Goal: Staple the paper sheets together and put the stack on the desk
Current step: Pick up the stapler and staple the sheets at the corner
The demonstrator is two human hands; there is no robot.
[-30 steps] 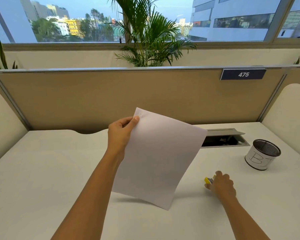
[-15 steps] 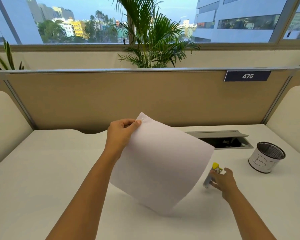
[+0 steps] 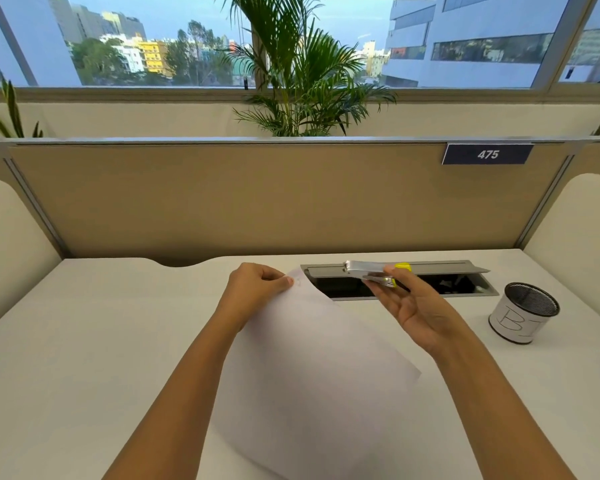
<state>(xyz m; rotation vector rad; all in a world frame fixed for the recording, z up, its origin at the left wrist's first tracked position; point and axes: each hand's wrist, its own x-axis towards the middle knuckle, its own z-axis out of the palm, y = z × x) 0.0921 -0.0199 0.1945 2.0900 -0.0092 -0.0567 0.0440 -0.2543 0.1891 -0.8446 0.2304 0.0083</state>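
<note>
My left hand (image 3: 257,289) pinches the top corner of the white paper sheets (image 3: 312,382), which hang tilted above the white desk (image 3: 84,341) and bow toward me. My right hand (image 3: 416,306) holds a silver stapler with yellow ends (image 3: 374,271) in the air, lying sideways with its mouth pointing left. The stapler's mouth is a short way to the right of the pinched paper corner and apart from it. How many sheets there are cannot be told.
An open grey cable hatch (image 3: 478,289) is set in the desk behind my hands. A mesh pen cup wrapped in white paper (image 3: 522,313) stands at the right. A tan partition (image 3: 257,202) with a "475" plate closes the back, cream side panels flank the desk.
My right hand picked the stapler up off the desk and raised it toward the paper's top corner. My left hand lowered and tilted the sheets forward.
</note>
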